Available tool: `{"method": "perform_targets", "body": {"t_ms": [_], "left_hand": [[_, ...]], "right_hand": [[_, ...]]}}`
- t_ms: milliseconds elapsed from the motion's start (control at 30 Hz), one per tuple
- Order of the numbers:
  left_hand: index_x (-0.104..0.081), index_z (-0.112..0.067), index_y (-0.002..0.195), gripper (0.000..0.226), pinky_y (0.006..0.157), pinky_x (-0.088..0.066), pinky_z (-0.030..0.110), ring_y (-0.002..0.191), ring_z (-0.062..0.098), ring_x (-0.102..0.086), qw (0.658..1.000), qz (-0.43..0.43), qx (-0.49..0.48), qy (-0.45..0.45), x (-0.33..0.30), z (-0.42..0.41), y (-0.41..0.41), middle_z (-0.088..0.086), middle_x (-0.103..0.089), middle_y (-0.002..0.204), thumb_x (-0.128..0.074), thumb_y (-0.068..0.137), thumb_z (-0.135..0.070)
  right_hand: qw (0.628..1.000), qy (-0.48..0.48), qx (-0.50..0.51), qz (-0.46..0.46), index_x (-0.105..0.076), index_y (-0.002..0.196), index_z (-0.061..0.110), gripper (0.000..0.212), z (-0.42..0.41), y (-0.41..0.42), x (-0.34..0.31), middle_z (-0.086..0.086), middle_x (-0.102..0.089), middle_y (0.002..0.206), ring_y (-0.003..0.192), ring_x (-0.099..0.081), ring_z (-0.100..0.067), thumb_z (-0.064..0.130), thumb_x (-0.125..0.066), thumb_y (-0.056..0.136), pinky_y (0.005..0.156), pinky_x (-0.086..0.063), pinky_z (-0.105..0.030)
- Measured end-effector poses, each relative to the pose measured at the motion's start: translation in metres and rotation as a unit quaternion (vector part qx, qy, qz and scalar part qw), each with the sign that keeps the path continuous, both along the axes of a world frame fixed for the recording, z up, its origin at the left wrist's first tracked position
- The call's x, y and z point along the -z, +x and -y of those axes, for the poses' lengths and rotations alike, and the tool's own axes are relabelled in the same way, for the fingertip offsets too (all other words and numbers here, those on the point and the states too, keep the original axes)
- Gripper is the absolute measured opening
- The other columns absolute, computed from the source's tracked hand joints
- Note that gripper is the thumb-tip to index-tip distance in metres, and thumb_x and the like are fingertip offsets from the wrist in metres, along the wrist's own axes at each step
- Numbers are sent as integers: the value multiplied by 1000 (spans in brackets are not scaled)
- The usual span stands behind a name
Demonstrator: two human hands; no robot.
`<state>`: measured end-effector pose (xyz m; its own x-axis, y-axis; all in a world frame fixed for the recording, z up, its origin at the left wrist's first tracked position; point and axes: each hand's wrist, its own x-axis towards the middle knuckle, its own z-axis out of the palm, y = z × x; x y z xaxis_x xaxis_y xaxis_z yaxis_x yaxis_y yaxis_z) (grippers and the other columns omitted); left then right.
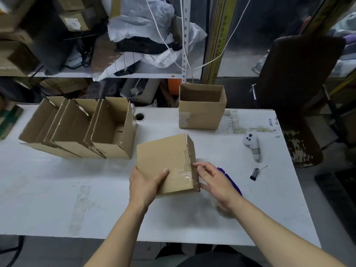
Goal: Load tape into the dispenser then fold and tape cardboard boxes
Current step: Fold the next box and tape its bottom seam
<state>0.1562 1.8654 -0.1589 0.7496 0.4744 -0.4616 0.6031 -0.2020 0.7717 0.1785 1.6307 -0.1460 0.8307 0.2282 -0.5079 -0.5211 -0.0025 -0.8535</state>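
A small cardboard box (163,160) sits bottom-up at the middle of the white table (77,189), with clear tape along its right edge. My left hand (144,184) grips its near left corner, thumb on top. My right hand (213,180) touches the taped right side with relaxed, extended fingers. A purple tape dispenser (231,182) lies on the table right behind my right hand, mostly hidden. An open taped box (201,106) stands at the back. Three open boxes (81,128) stand in a row at the left.
A white controller (251,145) and a small black cylinder (255,173) lie at the right. A cable hole (139,116) is in the tabletop. A dark chair (296,93) stands at the right end. Cluttered shelves with bags and cartons rise behind the table.
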Motion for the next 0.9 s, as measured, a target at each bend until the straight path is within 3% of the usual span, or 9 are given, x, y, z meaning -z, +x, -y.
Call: {"method": "perform_targets", "body": {"t_ms": [100, 200, 333, 400, 467, 567, 700, 800, 900], "left_hand": [[-53, -29, 127, 87, 93, -58, 37, 110, 12, -68, 998, -3, 24, -55, 2, -2, 0, -11, -67, 123, -94, 59, -64], [-54, -25, 132, 80, 85, -56, 25, 106, 6, -71, 987, -2, 61, -148, -1, 2, -1, -12, -70, 122, -92, 69, -55], [-52, -27, 138, 73, 92, -55, 24, 114, 4, -68, 980, -1, 102, -171, 7, 6, -6, -10, -66, 133, -86, 79, -53], [-51, -28, 143, 66, 105, -50, 31, 129, 8, -58, 984, -6, 147, -102, 11, 13, -5, -8, -54, 144, -75, 89, -57], [-43, -27, 153, 77, 119, -39, 40, 142, 12, -43, 981, -8, 186, -53, 7, 22, -1, -10, -38, 154, -65, 90, -66], [-46, -28, 148, 96, 117, -41, 39, 135, 11, -49, 982, 0, 166, -90, -6, 32, 7, -11, -42, 150, -70, 73, -83], [-37, -18, 154, 121, 111, -47, 35, 131, 12, -52, 979, -18, 164, -118, -15, 32, 13, -5, -38, 152, -88, 61, -75], [-38, -27, 152, 117, 106, -49, 32, 126, 11, -53, 974, -16, 188, -126, -20, 32, 14, -6, -37, 147, -95, 58, -66], [-44, -36, 149, 100, 104, -44, 26, 123, 2, -51, 976, 14, 199, -83, -25, 36, 13, -9, -42, 138, -94, 65, -58]], "right_hand": [[999, -24, 3, 32, -64, 126, 39, 52, 4, -3, 4, 0, -65, 132, 119, -67, -19, 43, -84, 78, 102, -57, -45], [997, 56, 45, -21, -39, 151, 45, 93, 7, -1, 10, 5, -58, 143, 124, -66, -19, 36, -91, 74, 106, -55, -46], [998, 52, 38, -23, -30, 154, 44, 90, 5, -3, 11, 13, -58, 146, 128, -62, -11, 19, -84, 86, 113, -49, -42], [999, 19, 33, -10, -27, 156, 45, 94, 4, -4, 12, 16, -54, 148, 130, -60, -7, 22, -85, 86, 112, -49, -39], [1000, -1, 22, -7, -23, 157, 48, 106, 4, 1, 10, 16, -53, 149, 130, -60, -7, 36, -90, 76, 110, -51, -38], [1000, -19, 2, -12, -26, 155, 46, 127, 3, 12, 8, 9, -55, 146, 125, -65, -13, 43, -102, 54, 104, -56, -42], [999, 1, 17, -31, -38, 143, 28, 118, 5, 20, 6, -2, -67, 131, 115, -72, -19, 34, -106, 47, 103, -57, -47], [998, 0, 49, -41, -36, 139, 27, 116, 1, 20, 3, -2, -70, 126, 110, -74, -18, 52, -102, 48, 99, -59, -49], [995, -9, 93, -46, -35, 136, 25, 89, -8, 18, 5, -3, -70, 124, 107, -75, -19, 41, -95, 71, 91, -62, -46]]}}
